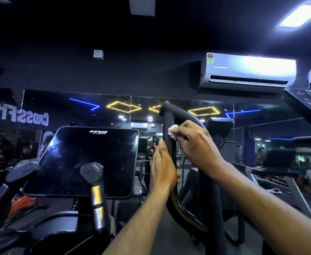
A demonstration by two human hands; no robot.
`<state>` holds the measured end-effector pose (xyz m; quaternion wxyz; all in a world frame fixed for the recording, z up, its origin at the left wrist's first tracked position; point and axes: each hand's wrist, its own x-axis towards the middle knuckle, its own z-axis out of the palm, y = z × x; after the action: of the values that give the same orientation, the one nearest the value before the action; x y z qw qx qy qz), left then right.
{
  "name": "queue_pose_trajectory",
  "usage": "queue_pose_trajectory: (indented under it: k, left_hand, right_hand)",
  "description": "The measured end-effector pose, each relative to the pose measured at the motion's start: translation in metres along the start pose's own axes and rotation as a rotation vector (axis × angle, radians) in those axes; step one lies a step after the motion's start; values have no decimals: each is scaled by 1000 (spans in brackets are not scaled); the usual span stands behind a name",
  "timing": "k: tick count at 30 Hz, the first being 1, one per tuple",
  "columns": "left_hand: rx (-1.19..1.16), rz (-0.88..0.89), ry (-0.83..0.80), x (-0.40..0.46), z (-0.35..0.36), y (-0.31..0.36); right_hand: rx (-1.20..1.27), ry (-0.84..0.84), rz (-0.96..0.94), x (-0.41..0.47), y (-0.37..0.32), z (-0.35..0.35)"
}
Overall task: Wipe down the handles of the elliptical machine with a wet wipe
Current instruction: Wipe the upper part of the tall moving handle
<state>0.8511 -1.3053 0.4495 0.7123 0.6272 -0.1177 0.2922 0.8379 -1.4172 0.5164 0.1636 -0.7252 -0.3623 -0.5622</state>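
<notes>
1. Far left of the fingers: two short grips with capped tops [93,172], flanking the dark Viva Fitness console [88,161], untouched by either hand; wiped or not, cannot tell.
2. Left hand [163,170] wrapped around the black moving handle [169,129], fingers clenched on the bar, thumb up its near side, steadying it.
3. Just above those fingers: white wet wipe [173,130], pressed to the handle below its curved top.
4. Right hand [195,144] pinching the wipe against the bar, fingertips curled round it.
5. Judged mid-task: this handle under wiping; the bar beneath the left fingers probably pending.
</notes>
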Motion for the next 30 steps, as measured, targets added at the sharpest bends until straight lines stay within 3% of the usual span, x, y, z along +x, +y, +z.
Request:
queue_pose_trajectory:
  k: [6, 11, 17, 22, 27, 30]
  left_hand:
    - [22, 6, -6, 2, -2, 0]
    - [56, 8, 1, -1, -2, 1]
    - [-33, -21, -8, -4, -2, 3]
    - [-32, -20, -35, -3, -1, 3]
    - [-42, -11, -30, -4, -2, 4]
    - [-16, -3, -39, -5, -2, 1]
  right_hand:
    - [-43, 110, 24, 26, -10, 11]
    - [-19, 22, -22, -3, -9, -1]
    - [-150, 40, -21, 42, -4, 10]
    - [-244, -159, -263, 19, 6, -7]
    - [-433, -198, -424, 69, 8, -7]
    - [-559, -340, -630, 70, 2, -4]
